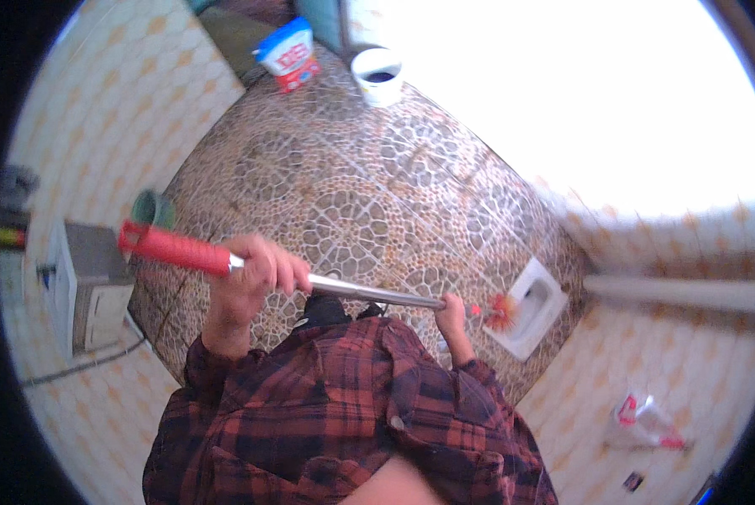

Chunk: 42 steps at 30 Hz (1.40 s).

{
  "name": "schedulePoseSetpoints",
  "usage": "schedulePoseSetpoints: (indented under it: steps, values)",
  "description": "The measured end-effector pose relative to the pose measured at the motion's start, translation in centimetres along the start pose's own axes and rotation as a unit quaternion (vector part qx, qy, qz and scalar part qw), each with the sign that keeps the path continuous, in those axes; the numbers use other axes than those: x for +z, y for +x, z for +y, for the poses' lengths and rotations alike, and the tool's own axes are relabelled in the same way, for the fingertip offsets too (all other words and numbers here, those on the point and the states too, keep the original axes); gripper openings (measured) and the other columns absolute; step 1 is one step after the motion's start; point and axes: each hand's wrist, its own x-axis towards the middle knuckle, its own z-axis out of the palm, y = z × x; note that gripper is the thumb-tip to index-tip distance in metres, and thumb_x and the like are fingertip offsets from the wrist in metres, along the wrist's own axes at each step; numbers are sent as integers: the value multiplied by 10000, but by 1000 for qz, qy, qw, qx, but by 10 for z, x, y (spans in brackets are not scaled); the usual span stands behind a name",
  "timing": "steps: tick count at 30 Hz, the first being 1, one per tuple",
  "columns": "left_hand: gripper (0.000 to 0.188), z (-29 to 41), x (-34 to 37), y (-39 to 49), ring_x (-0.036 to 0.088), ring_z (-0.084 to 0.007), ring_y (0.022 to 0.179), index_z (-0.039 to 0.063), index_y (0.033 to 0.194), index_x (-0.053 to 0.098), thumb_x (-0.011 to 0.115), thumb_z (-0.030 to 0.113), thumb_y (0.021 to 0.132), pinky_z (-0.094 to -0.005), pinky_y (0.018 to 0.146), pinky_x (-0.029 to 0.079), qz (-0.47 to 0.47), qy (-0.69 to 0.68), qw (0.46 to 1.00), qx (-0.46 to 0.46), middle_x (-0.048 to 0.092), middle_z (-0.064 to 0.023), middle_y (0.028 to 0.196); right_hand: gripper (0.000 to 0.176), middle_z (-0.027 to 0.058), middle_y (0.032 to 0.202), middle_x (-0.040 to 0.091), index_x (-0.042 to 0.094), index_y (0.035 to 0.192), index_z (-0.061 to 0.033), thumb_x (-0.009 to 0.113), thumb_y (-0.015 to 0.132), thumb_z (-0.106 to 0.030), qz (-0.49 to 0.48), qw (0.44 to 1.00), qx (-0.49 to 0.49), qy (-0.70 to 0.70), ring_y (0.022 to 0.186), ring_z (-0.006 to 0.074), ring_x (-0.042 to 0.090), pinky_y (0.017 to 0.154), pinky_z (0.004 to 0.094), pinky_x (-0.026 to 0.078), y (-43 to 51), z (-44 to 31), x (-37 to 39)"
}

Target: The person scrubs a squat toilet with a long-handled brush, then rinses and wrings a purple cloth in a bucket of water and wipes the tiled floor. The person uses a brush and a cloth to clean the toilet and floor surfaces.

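A long-handled brush with a metal pole point(377, 293) crosses in front of my body. My left hand point(257, 271) grips the pole just below its red handle point(175, 247). Lower down the same pole, my right hand point(451, 315) is closed around it near the bristle end. The red-orange bristle head point(501, 311) looks blurred and overlaps a white squat toilet point(545, 293) set in the floor. Whether the bristles touch the toilet cannot be told.
On the patterned floor point(346, 221) stand a white bucket point(379, 98) holding dark liquid and a blue, white and red packet point(289, 57). At left are a green container point(153, 209) and a small cabinet point(103, 315). A plastic bag point(652, 420) hangs on the right wall, near a white pipe point(674, 290).
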Motion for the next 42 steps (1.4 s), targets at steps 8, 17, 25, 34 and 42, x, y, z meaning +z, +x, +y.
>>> schedulePoseSetpoints:
  steps: [8, 17, 25, 34, 42]
  values:
    - [317, 34, -33, -11, 541, -233, 533, 83, 611, 405, 496, 284, 838, -362, 582, 444, 219, 106, 970, 5, 500, -73, 535, 102, 166, 720, 527, 506, 682, -21, 584, 662, -83, -64, 998, -6, -26, 743, 382, 487, 652, 451, 397, 13, -57, -8]
    - [219, 87, -93, -38, 597, -203, 595, 44, 670, 515, 563, 188, 828, -319, 616, 495, 309, 74, 935, 158, 562, -78, 593, 264, 145, 789, 592, 578, 764, -77, 616, 694, -329, -163, 980, -67, -88, 805, 378, 543, 717, 495, 384, 30, -113, 11]
    - [125, 92, -120, -73, 612, -164, 650, 36, 837, 566, 588, 158, 823, -310, 629, 498, 320, 123, 937, 73, 595, -73, 679, 308, 158, 592, 556, 579, 659, -56, 658, 686, -352, -342, 928, -147, -25, 579, 366, 552, 515, 437, 416, 103, -23, 124]
    - [154, 141, -227, -138, 595, -196, 688, 33, 931, 540, 542, 151, 831, -370, 642, 499, 446, 163, 844, 249, 591, -99, 732, 173, 170, 642, 546, 548, 674, -51, 643, 680, -196, -330, 904, -255, -92, 663, 380, 546, 565, 458, 418, 94, -328, 99]
    - [265, 204, -287, -178, 424, -177, 741, 30, 983, 421, 471, 254, 850, -329, 691, 330, 361, 126, 843, 378, 467, -108, 804, 124, 119, 634, 521, 488, 649, -73, 608, 635, -102, -177, 898, -403, -26, 608, 324, 529, 557, 437, 428, 115, -446, 115]
